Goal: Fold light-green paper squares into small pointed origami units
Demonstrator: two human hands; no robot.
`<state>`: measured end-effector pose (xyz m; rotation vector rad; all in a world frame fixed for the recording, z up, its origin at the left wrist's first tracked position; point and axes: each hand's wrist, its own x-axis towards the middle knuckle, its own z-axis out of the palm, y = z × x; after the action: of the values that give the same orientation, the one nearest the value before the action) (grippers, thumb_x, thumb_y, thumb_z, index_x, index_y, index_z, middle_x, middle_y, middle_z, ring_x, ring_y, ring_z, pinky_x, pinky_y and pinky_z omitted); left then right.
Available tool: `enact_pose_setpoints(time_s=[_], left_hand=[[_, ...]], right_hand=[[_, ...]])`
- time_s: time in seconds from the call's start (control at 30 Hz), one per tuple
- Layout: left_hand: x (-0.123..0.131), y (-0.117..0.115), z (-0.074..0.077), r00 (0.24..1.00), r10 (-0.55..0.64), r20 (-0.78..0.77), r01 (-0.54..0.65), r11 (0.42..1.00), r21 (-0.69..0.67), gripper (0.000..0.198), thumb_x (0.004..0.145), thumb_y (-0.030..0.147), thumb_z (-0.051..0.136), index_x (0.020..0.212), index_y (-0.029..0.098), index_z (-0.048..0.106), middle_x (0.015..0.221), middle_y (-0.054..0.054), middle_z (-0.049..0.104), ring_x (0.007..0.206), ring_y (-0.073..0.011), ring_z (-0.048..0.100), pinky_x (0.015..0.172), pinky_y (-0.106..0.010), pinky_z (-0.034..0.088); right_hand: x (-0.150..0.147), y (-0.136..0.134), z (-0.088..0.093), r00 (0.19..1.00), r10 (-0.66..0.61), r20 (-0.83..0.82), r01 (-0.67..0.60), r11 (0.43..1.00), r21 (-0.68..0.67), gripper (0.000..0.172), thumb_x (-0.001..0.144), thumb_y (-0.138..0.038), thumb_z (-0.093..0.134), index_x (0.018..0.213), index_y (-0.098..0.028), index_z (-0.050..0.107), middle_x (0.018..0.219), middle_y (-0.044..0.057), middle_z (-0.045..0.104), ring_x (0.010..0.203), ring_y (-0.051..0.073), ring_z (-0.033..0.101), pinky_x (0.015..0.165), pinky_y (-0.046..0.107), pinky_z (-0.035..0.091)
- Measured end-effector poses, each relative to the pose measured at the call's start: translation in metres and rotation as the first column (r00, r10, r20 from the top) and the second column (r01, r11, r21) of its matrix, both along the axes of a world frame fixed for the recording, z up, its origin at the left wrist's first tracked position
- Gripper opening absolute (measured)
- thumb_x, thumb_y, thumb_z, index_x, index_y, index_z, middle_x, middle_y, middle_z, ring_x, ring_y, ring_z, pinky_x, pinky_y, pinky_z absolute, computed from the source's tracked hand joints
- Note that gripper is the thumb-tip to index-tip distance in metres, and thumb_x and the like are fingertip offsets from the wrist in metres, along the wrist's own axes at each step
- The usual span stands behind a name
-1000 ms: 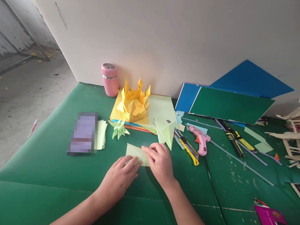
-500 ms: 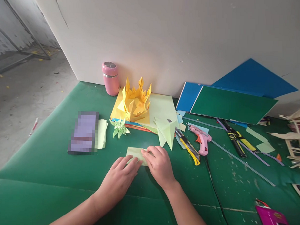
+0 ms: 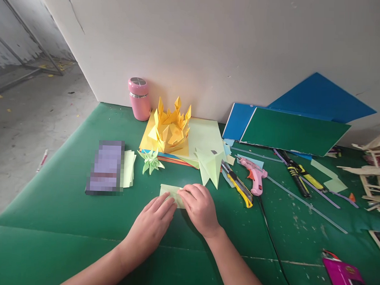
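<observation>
A small pale green sheet of paper [image 3: 167, 189] lies on the green table between my hands. My left hand [image 3: 154, 218] rests on its near left part, fingers stretched out and lying flat. Curled fingers of my right hand [image 3: 201, 209] pinch the paper near its right side and hide that end. Beyond the paper sits a pale green folded paper flower [image 3: 151, 161]. A larger pointed pale green folded piece [image 3: 209, 166] lies behind my right hand.
A yellow folded paper crown [image 3: 170, 135] stands on stacked paper, with a pink flask [image 3: 139, 100] behind. To the right lie a utility knife [image 3: 238, 185], a pink glue gun [image 3: 254, 176] with its cord, and pliers [image 3: 297, 175]. A blurred purple object [image 3: 106, 166] lies left.
My left hand has shifted very slightly left along the paper. My right hand keeps its pinch in nearly the same place. The whole view has moved a touch.
</observation>
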<state>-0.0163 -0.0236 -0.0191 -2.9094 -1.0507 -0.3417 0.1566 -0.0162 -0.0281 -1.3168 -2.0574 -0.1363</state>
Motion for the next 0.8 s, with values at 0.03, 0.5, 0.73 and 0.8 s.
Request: enact_pose_setpoints(time_s=[0.03, 0.5, 0.73, 0.8], left_hand=[[0.001, 0.000, 0.001, 1.000, 0.007, -0.005, -0.007, 1.000, -0.001, 0.033, 0.090, 0.008, 0.035, 0.106, 0.014, 0.063, 0.107, -0.009, 0.068, 0.112, -0.0260, 0.057, 0.090, -0.038, 0.047], [-0.003, -0.008, 0.001, 0.994, 0.076, 0.077, -0.080, 0.996, 0.046, 0.033, 0.093, 0.012, 0.038, 0.109, 0.021, 0.065, 0.111, -0.004, 0.071, 0.108, -0.0224, 0.059, 0.085, -0.033, 0.045], [-0.002, 0.001, 0.003, 0.996, 0.008, 0.091, -0.006, 1.000, -0.018, 0.034, 0.092, 0.010, 0.034, 0.106, 0.016, 0.064, 0.106, -0.008, 0.071, 0.108, -0.0227, 0.062, 0.092, -0.037, 0.048], [-0.002, 0.002, 0.002, 0.996, 0.023, 0.091, -0.020, 0.999, -0.032, 0.034, 0.091, 0.010, 0.034, 0.106, 0.016, 0.064, 0.109, -0.009, 0.069, 0.106, -0.0224, 0.063, 0.092, -0.037, 0.049]], right_hand=[[0.000, -0.001, 0.000, 1.000, 0.016, 0.000, -0.016, 1.000, -0.002, 0.021, 0.092, -0.011, 0.049, 0.085, -0.017, 0.068, 0.077, 0.005, 0.068, 0.072, 0.017, 0.055, 0.066, 0.030, 0.046], [0.007, -0.004, 0.002, 0.992, 0.125, -0.024, -0.126, 0.988, -0.087, 0.023, 0.093, -0.010, 0.046, 0.088, -0.016, 0.068, 0.082, 0.005, 0.069, 0.076, 0.018, 0.057, 0.068, 0.030, 0.049], [0.009, -0.003, 0.004, 0.987, 0.154, -0.038, -0.158, 0.975, -0.154, 0.026, 0.094, -0.011, 0.042, 0.089, -0.018, 0.067, 0.083, 0.005, 0.069, 0.078, 0.018, 0.058, 0.070, 0.031, 0.051], [0.009, -0.003, 0.004, 0.987, 0.156, -0.044, -0.161, 0.974, -0.160, 0.027, 0.095, -0.012, 0.041, 0.090, -0.018, 0.067, 0.084, 0.005, 0.069, 0.079, 0.018, 0.058, 0.070, 0.031, 0.051]])
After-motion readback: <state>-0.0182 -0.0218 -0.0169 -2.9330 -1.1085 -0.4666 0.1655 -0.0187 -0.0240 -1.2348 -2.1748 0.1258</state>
